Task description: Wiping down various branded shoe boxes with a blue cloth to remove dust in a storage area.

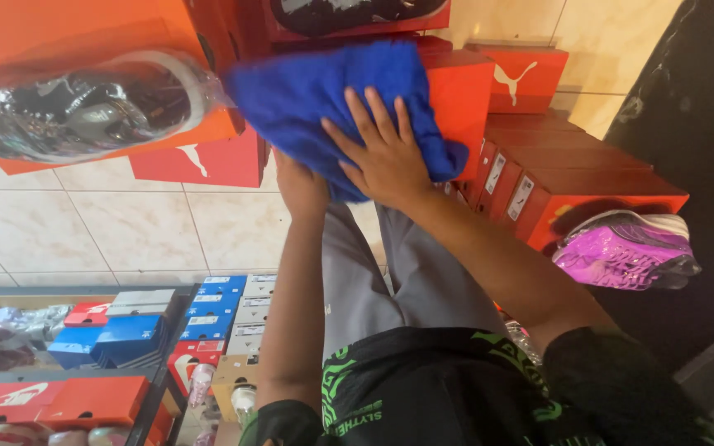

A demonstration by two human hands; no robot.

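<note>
Right hand (386,153) spread flat, fingers splayed, pressed on blue cloth (332,99). Left hand (301,186) mostly hidden under cloth's lower edge; grip impossible to tell. Cloth bunched against orange shoe box (460,103), just beyond fingertips. Left of hands, plastic-wrapped dark shoe (76,107) atop another orange box (59,33). Right of hands, stacked orange boxes (588,186), wrapped purple shoe (625,252) beside them. Below arms, shelf (163,372) holding blue, red, white boxes.
</note>
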